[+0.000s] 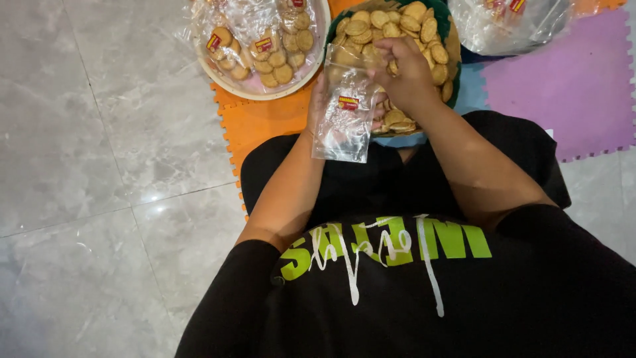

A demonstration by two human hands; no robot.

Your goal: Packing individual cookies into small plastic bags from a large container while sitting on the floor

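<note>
the person sits on the floor (99, 166), black shirt nearest, both bare forearms stretched forward over the lap. the left hand (319, 99) is mostly hidden behind a small clear plastic bag (344, 109) with a red and yellow label; its grip is closed on the bag's upper left edge, holding it upright over the near rim of the green bowl (452, 59). the bag looks feather-light, limp and slick, so it likely wants pinching at the mouth edge, where it is held. the right hand (407, 69) is bent down at the wrist into the bowl, fingers curled narrow around a few round biscuits (371, 23); those look dry and brittle, best taken by the rims, gently. the bowl sits on the orange mat (265, 122), heaped full. further off, at the mat's far left corner, a pale round tray (265, 93) holds filled packets (262, 43). to the far right, over the purple mat (570, 86), lies a heap of clear bags (510, 23).
</note>
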